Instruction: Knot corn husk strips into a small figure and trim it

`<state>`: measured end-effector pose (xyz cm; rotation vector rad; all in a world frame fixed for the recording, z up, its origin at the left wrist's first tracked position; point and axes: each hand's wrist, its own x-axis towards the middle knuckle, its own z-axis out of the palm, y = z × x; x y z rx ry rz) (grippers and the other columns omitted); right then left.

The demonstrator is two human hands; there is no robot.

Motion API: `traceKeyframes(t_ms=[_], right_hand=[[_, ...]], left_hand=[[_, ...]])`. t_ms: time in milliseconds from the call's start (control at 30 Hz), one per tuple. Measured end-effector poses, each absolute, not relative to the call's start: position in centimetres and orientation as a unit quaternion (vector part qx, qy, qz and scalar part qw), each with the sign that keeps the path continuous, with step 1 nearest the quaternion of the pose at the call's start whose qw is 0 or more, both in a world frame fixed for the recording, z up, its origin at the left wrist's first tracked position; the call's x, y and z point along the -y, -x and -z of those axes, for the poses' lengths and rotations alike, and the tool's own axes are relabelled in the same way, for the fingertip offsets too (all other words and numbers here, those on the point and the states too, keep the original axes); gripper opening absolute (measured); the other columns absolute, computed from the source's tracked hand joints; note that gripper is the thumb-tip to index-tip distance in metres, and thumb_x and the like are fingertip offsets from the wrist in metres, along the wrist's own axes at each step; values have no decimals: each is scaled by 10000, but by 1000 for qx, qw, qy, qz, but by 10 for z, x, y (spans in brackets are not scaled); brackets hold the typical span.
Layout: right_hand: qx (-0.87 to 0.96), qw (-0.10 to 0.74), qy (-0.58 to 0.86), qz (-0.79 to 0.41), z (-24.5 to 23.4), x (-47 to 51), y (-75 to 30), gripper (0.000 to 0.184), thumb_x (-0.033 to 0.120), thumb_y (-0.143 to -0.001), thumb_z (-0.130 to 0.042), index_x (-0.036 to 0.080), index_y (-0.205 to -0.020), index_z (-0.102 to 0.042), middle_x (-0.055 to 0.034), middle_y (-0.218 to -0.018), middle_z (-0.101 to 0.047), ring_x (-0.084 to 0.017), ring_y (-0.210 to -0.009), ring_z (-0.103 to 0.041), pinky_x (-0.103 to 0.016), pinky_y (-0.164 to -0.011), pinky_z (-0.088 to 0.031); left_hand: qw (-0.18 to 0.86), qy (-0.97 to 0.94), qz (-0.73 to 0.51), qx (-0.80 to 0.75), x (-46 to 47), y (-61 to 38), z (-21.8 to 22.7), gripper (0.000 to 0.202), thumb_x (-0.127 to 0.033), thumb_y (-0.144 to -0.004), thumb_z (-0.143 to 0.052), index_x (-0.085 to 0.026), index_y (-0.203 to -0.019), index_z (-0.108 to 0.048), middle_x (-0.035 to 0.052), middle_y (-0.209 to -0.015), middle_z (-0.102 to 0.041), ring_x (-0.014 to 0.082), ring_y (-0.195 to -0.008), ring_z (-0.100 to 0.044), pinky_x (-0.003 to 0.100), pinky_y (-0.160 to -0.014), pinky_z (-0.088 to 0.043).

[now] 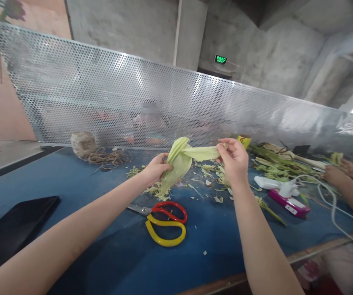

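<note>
Between my two hands, above the blue table (213,241), a pale green corn husk (176,166) is folded over itself. My left hand (155,169) pinches its wide, folded part, with the thumb in front. A narrower strip of the husk runs to the right, where the fingertips of my right hand (234,159) grip its end. Below the husk lies a pair of scissors (167,224) with one red and one yellow handle, blades pointing left. Husk scraps (208,170) are scattered on the table behind and under my hands.
A dark phone-like slab (18,227) lies at left. Twine (107,157) sits beside a wrapped block (83,143). On the right are a purple power strip (289,203) with white cables, piled green stalks (274,159) and a co-worker's hands (338,176). A perforated metal screen (102,90) stands behind.
</note>
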<state>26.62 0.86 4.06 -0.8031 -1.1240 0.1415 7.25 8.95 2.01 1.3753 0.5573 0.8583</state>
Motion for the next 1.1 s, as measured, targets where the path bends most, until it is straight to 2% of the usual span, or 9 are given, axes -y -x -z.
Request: traceKeyframes(t_ms=[100, 267, 433, 533, 667, 800, 933, 1033, 1100], right_hand=[[461, 812, 352, -68, -43, -10, -278, 180, 264, -653, -645, 191, -775, -535, 38, -622, -549, -75, -445, -494, -185, -344, -403], [350, 871, 339, -61, -45, -6, -307, 209, 250, -593, -658, 169, -704, -500, 59, -582, -523, -63, -446, -502, -174, -348, -419], [303, 887, 346, -45, -45, -2, -333, 211, 243, -570, -658, 156, -665, -491, 67, -522, -506, -49, -399, -463, -156, -327, -377], [301, 883, 358, -22, -45, 0, -341, 188, 236, -573, -646, 159, -660, -499, 67, -503, -494, -53, -386, -439, -156, -307, -335], [256, 891, 371, 45, -44, 6, -354, 171, 255, -612, -602, 184, -702, -475, 51, -601, -490, -77, -469, -477, -188, -364, -385], [180, 893, 392, 125, -36, 14, -374, 147, 286, -663, -514, 228, -710, -387, 34, -678, -424, -100, -517, -457, -216, -376, -364], [161, 874, 423, 177, -28, 13, -382, 159, 337, -684, -472, 255, -735, -345, 13, -717, -395, -150, -586, -473, -274, -409, -394], [170, 856, 445, 202, -25, 7, -375, 178, 352, -694, -478, 248, -773, -358, 2, -726, -401, -161, -610, -481, -296, -450, -425], [173, 845, 458, 216, -25, 3, -369, 184, 359, -702, -488, 240, -779, -371, -3, -723, -405, -162, -611, -478, -300, -471, -431]], left_hand=[[624, -647, -361, -249, -85, -73, -22, 376, -38, -606, -523, -166, -945, -422, 37, -801, -630, 213, -670, -641, 351, -561, -523], [545, -731, -337, -234, -85, -73, -26, 371, -64, -645, -489, -163, -996, -423, 21, -778, -625, 159, -598, -615, 265, -503, -485], [439, -821, -301, -204, -92, -68, -37, 371, -65, -627, -492, -158, -986, -488, 43, -914, -638, 161, -722, -601, 254, -597, -451], [374, -850, -304, -211, -97, -68, -44, 424, -67, -621, -479, -181, -1028, -500, 27, -952, -638, 180, -794, -586, 270, -659, -431], [321, -860, -321, -233, -102, -71, -53, 422, -54, -592, -474, -200, -980, -555, -9, -961, -640, 198, -892, -557, 277, -780, -395], [335, -840, -337, -262, -113, -79, -58, 392, -20, -575, -505, -190, -918, -589, -8, -927, -638, 199, -929, -556, 249, -811, -394], [409, -796, -332, -298, -125, -105, -56, 314, -50, -676, -558, -144, -976, -567, 24, -812, -628, 186, -790, -593, 289, -726, -456], [479, -752, -332, -308, -132, -143, -51, 262, -246, -833, -505, -133, -1069, -512, 71, -1027, -566, 176, -853, -575, 367, -729, -486], [520, -721, -341, -307, -136, -172, -49, 297, -274, -841, -492, -142, -1108, -492, 84, -1094, -537, 194, -912, -560, 392, -758, -482]])
